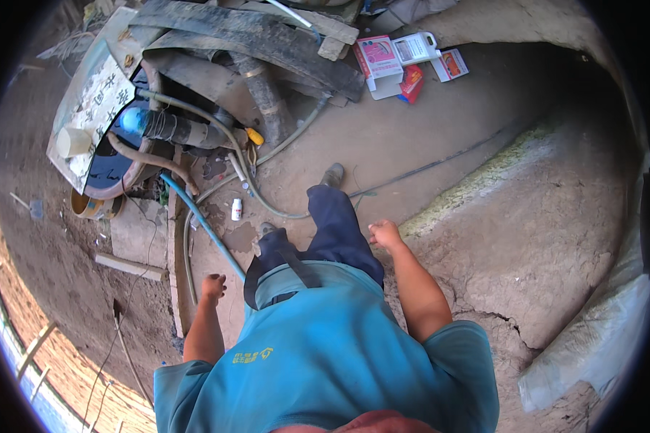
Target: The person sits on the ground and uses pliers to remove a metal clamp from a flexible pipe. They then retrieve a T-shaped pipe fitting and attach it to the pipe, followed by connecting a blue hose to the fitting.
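Observation:
My left hand hangs beside my left hip with its fingers loosely bent and a little apart, holding nothing visible, near a blue hose. My right hand hangs beside my right thigh with its fingers curled and nothing visible in them. A small white bottle stands on the ground left of my legs. A grey hose and a thin dark hose run past my boots.
At the upper left are a water tub, a board with a white cup, thick pipes and scrap planks. Cartons and a white jug lie at the top. A cracked earthen slope rises at the right.

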`<state>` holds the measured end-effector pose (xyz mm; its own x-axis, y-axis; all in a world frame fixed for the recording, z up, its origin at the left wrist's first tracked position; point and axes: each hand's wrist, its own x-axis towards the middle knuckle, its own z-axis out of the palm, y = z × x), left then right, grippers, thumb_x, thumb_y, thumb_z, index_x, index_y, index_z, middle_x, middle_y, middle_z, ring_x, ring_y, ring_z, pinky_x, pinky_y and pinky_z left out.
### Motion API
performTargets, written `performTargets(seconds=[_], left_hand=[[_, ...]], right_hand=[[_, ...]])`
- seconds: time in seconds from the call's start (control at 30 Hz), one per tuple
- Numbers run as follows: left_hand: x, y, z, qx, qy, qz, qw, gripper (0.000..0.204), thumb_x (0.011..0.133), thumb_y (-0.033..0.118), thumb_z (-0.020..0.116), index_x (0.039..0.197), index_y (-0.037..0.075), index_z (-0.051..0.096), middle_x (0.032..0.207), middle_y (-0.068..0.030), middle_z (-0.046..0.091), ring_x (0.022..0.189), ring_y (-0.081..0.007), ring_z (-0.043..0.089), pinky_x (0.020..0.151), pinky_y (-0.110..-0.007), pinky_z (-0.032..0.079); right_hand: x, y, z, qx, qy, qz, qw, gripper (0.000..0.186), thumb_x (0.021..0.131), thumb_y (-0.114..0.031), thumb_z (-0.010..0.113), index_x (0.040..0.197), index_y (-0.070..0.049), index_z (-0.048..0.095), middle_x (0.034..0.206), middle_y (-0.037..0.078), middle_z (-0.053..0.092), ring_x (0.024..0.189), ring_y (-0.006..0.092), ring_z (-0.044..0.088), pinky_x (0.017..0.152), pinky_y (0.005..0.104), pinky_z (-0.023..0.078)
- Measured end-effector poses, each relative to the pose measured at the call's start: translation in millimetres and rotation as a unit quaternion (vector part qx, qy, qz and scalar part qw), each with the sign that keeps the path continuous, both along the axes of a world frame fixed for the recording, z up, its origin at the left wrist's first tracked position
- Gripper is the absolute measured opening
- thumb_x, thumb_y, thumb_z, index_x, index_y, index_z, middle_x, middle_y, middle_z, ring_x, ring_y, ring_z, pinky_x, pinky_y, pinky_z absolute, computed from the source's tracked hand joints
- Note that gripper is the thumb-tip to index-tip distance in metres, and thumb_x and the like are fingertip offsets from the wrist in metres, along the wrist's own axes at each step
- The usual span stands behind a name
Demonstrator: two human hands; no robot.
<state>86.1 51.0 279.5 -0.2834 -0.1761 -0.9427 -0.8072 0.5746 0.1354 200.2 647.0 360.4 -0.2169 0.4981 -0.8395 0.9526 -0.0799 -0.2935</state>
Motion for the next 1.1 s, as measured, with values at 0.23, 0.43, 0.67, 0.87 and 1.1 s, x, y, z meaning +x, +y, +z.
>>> performTargets(seconds=[0.23,0.43,0.67,0.87,1.1], left_hand=[[-46,95,30,-0.004,-0.01,0.017,1.0,0.049,0.098,0.028,0.069,0.139,0.003,0.058,0.108,-0.0069,0.07,0.087,-0.0202,0.071,0.07,-0.038,0.055],[-141,328,80,0.082,0.023,-0.038,0.996,0.046,0.102,0.027,0.066,0.14,0.002,0.057,0.113,-0.0057,0.071,0.092,-0.0165,0.069,0.074,-0.031,0.054],[-213,583,111,0.213,0.07,-0.145,0.964,0.043,0.1,0.021,0.069,0.134,-0.004,0.059,0.1,-0.006,0.069,0.085,-0.0154,0.069,0.067,-0.028,0.052],[-258,702,82,0.136,0.079,-0.327,0.932,0.04,0.098,0.024,0.068,0.129,-0.001,0.064,0.097,-0.0062,0.071,0.081,-0.0145,0.07,0.065,-0.028,0.055],[-299,785,36,0.028,-0.022,-0.39,0.92,0.035,0.095,0.027,0.069,0.121,0.004,0.07,0.086,-0.0057,0.071,0.073,-0.0133,0.069,0.058,-0.028,0.053]], right_hand=[[14,70,-44,-0.051,0.025,-0.041,0.998,0.027,0.097,-0.021,0.068,0.116,-0.002,0.069,0.09,0.006,0.071,0.071,0.016,0.068,0.055,0.0319,0.053],[39,128,-40,-0.101,0.0,-0.199,0.975,0.027,0.098,-0.021,0.068,0.118,-0.003,0.067,0.092,0.006,0.071,0.072,0.0165,0.069,0.058,0.0319,0.054],[73,202,-40,-0.114,0.029,-0.359,0.926,0.025,0.099,-0.022,0.066,0.118,-0.006,0.066,0.094,0.005,0.071,0.075,0.0181,0.072,0.062,0.034,0.056],[72,261,-36,-0.094,0.076,-0.458,0.881,0.027,0.097,-0.024,0.062,0.117,-0.006,0.066,0.092,0.004,0.069,0.076,0.0186,0.072,0.063,0.0349,0.056],[86,317,-54,-0.169,0.018,-0.553,0.816,0.011,0.092,-0.016,0.062,0.088,-0.006,0.066,0.073,0.003,0.061,0.057,0.0166,0.063,0.048,0.0326,0.046]])
